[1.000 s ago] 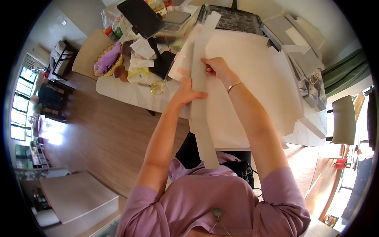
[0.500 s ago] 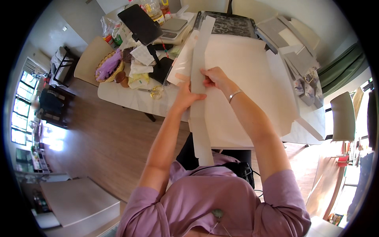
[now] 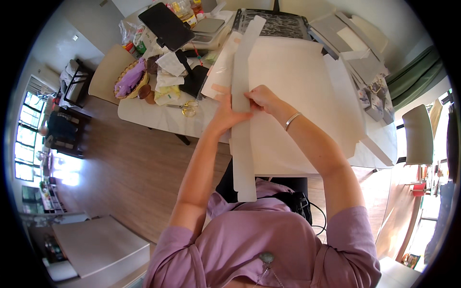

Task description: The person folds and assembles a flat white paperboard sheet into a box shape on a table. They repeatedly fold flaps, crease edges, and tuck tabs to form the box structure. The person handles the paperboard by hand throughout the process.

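A long pale grey cardboard flap (image 3: 242,144) runs along the left side of a large white cardboard sheet (image 3: 297,105) lying on the table. It seems to stand folded up from the sheet, and its near end juts past the table edge toward my body. My left hand (image 3: 227,114) grips the flap near its middle, thumb across the front and fingers behind its left edge. Opposite it, my right hand (image 3: 262,99) has its fingers curled closed at the flap's right edge, seemingly pinching it. A wrapped flat white pack (image 3: 218,79) with peach-coloured patches lies just left of the flap.
Left on the table are gold-handled scissors (image 3: 189,108), a phone on a stand (image 3: 165,26), a basket with purple cloth (image 3: 130,79) and a kitchen scale (image 3: 208,25). A black patterned tray (image 3: 276,24) lies at the back. Grey cardboard pieces (image 3: 350,41) are stacked back right.
My right hand has moved slightly down along the flap, and its forearm has swung a little outward. The flap's near end has shifted slightly left. My left hand keeps its hold.
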{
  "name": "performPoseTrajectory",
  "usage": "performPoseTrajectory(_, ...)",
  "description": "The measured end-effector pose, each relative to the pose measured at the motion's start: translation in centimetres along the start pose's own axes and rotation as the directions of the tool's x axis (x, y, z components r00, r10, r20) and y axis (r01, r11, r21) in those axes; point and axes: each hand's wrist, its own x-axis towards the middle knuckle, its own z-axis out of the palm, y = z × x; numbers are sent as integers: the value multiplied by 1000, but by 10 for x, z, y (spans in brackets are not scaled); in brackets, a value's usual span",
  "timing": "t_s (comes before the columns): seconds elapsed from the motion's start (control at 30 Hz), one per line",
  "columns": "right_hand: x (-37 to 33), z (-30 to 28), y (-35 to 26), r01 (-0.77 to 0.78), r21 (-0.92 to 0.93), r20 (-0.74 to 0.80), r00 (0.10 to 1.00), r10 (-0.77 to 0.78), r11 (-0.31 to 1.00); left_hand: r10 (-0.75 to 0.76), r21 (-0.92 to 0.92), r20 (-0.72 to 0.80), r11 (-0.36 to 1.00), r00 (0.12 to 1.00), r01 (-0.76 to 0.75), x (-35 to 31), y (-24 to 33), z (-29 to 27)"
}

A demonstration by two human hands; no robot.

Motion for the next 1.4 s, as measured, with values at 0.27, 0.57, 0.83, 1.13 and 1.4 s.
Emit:
performPoseTrajectory(0.27,-33,1,0,-98,62,86,992,92,993,-65,-54,111,996,992,71,-2,-6,-6)
performPoseTrajectory(0.57,-35,-18,20,-150,-52,354,922,158,987,-41,-12,127,999,991,43,-9,0,-5)
performPoseTrajectory(0.83,-51,-8,25,-198,231,299,946,124,953,-68,167,179,985,981,38,-23,0,-6)
performPoseTrajectory(1.13,-53,-19,-18,59,-357,281,959,47,932,13,377,53,926,999,-32,-25,-5,6)
performPoseTrajectory(1.4,-8,-32,-41,138,-8,47,989,-137,990,-77,522,53,852,996,38,-29,19,23)
